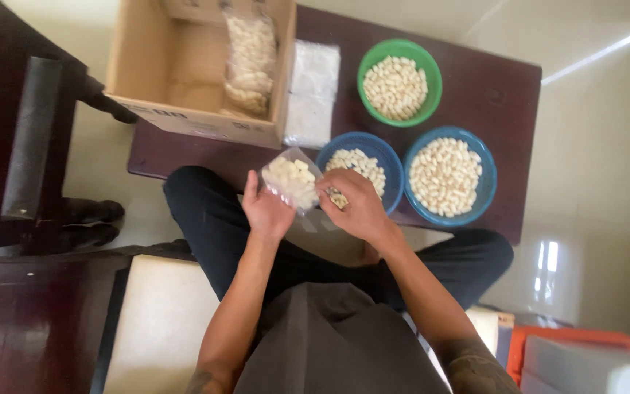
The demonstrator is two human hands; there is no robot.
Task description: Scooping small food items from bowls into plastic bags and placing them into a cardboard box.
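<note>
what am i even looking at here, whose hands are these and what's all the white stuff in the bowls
There is only one picture, taken by a camera worn on a person's head and pointing down, so you see their own two bare arms and lap from above. The person sits at a low dark wooden table. On it stand a round green plastic basket and two round blue plastic baskets, all filled with small pale oblong pieces; what they are exactly is hard to tell. Beside them lie flat clear plastic bags and an open brown cardboard box with a filled bag inside. The left hand holds a small clear plastic bag partly filled with the pale pieces, and the right hand is at its opening, holding a few more pieces.
</note>
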